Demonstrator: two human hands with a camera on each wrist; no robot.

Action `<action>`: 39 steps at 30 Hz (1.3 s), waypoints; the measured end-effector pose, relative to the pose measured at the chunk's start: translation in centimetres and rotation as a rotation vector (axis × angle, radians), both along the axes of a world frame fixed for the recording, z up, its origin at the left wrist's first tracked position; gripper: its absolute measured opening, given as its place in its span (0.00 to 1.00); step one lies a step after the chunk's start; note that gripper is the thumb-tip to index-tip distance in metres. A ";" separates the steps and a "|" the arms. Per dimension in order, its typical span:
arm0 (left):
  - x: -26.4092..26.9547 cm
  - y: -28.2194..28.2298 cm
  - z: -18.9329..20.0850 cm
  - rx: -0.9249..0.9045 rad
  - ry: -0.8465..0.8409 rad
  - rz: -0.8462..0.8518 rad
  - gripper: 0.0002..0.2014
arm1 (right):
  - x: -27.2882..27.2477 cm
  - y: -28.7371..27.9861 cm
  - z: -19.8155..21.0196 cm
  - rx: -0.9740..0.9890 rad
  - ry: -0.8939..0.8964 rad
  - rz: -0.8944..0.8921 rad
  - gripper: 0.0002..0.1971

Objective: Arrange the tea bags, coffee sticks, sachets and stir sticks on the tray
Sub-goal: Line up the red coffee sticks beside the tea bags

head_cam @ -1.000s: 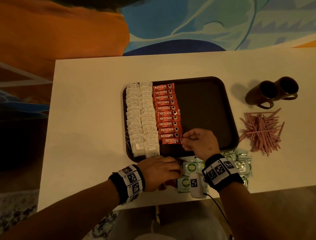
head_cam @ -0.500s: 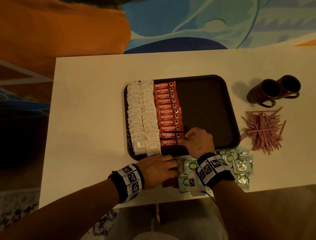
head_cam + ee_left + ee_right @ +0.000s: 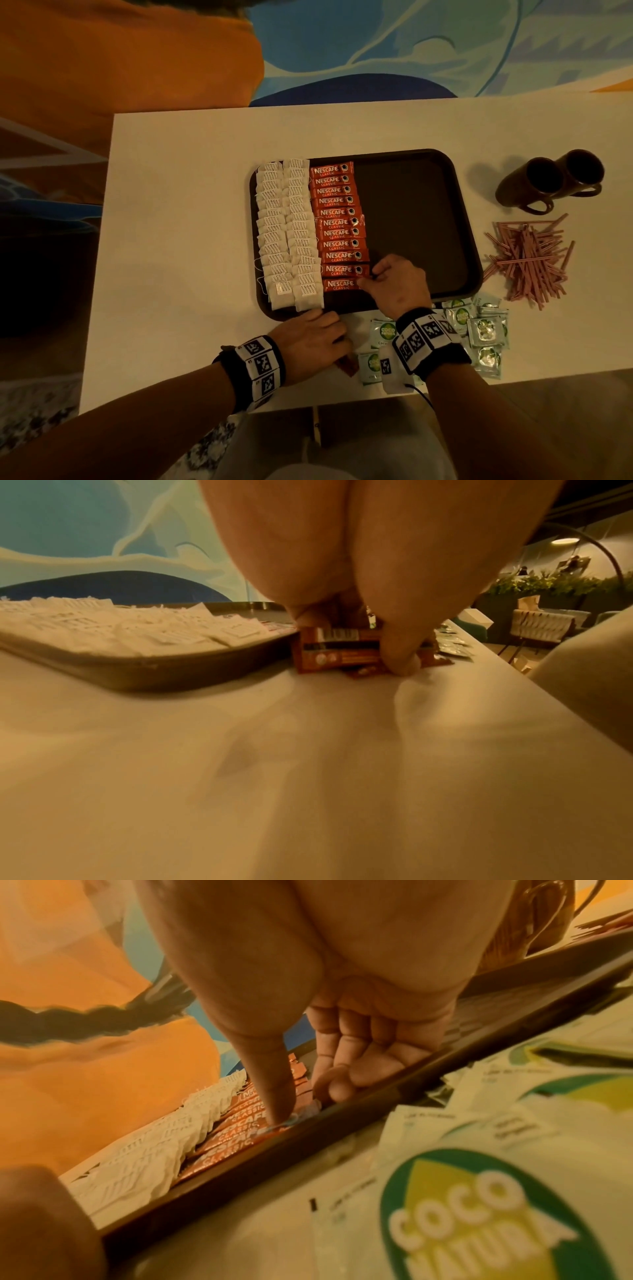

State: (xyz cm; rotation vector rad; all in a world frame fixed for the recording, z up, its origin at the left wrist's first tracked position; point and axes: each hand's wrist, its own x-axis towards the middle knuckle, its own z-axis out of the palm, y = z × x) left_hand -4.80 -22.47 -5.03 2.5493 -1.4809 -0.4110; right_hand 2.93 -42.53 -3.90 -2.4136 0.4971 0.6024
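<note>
A dark brown tray (image 3: 411, 212) holds two columns of white tea bags (image 3: 287, 233) at its left and a column of red coffee sticks (image 3: 337, 222) beside them. My right hand (image 3: 380, 277) is at the right end of the nearest coffee stick (image 3: 339, 285). Its thumb (image 3: 274, 1085) presses on that stick (image 3: 240, 1137) and the fingers (image 3: 339, 1074) are curled beside it. My left hand (image 3: 318, 337) rests on the table in front of the tray and grips a small bundle of coffee sticks (image 3: 335, 653).
Green sachets (image 3: 483, 329) lie in a loose heap on the table by the tray's near right corner, under my right wrist. Pink stir sticks (image 3: 527, 260) are piled right of the tray. Two dark mugs (image 3: 548, 181) lie at the far right. The tray's right half is bare.
My right hand has edged slightly left against the end of the nearest coffee stick. The left hand has stayed in place on its bundle.
</note>
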 end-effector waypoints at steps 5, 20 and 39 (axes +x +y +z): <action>-0.9 0.2 -0.1 0.012 -0.046 0.057 0.09 | -0.2 0.4 0.2 0.012 -0.004 0.001 0.20; -1.1 0.0 1.1 0.074 0.087 0.200 0.11 | 0.0 0.8 0.3 -0.025 -0.038 0.010 0.20; 4.5 2.8 5.7 -0.391 0.800 0.865 0.05 | 0.3 1.9 7.4 0.592 -0.113 0.208 0.07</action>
